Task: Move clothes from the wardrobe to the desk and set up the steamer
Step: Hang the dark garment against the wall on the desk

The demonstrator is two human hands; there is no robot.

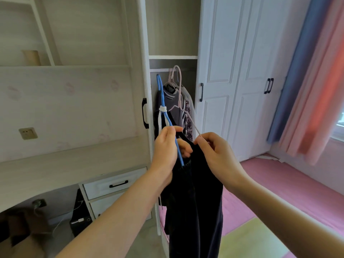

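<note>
Two hands raised before the open compartment of a wardrobe. The left hand is closed on the lower arm of a blue hanger, with its fingers curled round the rod. The right hand is pinched on the end of a pink hanger, fingertips pressed together at the top edge of a dark garment. The garment is held between the two hands, in front of the wardrobe opening, and hangs straight down past the wrists. A white cord is knotted round the neck of the blue hanger. The hooks of both hangers reach up near the rail; whether they are caught on it cannot be told. More clothes are hung inside the compartment, behind the hangers. The counter is seen at the left, with drawers beneath it. Closed doors and striped curtains are shown at the right.
</note>
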